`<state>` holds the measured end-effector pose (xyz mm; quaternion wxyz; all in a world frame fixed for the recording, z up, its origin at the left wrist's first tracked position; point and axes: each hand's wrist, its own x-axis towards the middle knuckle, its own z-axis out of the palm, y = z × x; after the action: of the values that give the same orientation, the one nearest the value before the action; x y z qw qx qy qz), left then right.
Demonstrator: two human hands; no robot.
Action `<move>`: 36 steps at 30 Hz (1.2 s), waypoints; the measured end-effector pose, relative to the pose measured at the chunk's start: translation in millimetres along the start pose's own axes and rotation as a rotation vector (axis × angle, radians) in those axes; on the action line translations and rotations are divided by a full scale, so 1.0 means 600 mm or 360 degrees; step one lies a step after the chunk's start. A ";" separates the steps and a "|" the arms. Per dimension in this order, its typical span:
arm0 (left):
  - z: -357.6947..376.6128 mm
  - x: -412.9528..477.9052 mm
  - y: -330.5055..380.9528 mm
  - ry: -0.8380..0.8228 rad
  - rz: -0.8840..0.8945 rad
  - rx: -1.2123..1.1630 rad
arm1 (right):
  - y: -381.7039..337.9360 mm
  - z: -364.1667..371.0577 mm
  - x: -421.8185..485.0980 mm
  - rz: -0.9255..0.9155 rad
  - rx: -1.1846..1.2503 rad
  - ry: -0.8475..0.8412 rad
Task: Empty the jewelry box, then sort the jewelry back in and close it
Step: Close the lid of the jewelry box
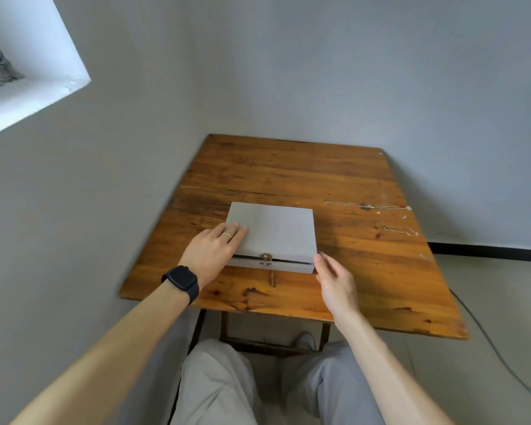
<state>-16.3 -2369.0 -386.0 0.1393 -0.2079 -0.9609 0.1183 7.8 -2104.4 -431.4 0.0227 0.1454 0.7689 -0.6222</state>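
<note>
A flat grey jewelry box (276, 231) lies on the wooden table (288, 167), its lid down with a thin dark gap along the front. A small brass clasp (265, 259) sits at the middle of the front edge. My left hand (212, 251), with a ring and a black watch, rests flat on the lid's near left corner, fingers straight. My right hand (334, 276) is at the box's near right corner, fingertips touching it, fingers loosely extended. A thin silver chain (368, 205) and a second chain (400, 230) lie on the table at the right.
Small pieces of jewelry (404, 216) lie near the table's right edge. The table stands against grey walls at the back and left. A cable (488, 342) runs over the floor at the right. My knees are below the near edge.
</note>
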 end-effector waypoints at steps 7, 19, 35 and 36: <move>0.011 0.005 -0.007 -0.0172 0.0048 0.0041 | 0.006 0.009 -0.003 -0.0109 -0.0074 0.0109; 0.060 -0.008 0.069 -0.0069 -0.0631 -0.0887 | 0.018 0.020 -0.003 -0.0215 -0.0136 0.0230; 0.084 -0.009 0.082 0.0051 -0.0722 -0.0798 | 0.003 0.122 -0.010 -0.0167 -0.0747 0.0483; 0.084 -0.009 0.083 0.0050 -0.0720 -0.0797 | 0.005 0.121 -0.008 -0.0175 -0.0749 0.0476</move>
<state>-9.6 -2335.9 -448.2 0.1214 -0.0188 -0.9797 -0.1585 2.6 -2174.9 -449.7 -0.0916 0.1842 0.8938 -0.3985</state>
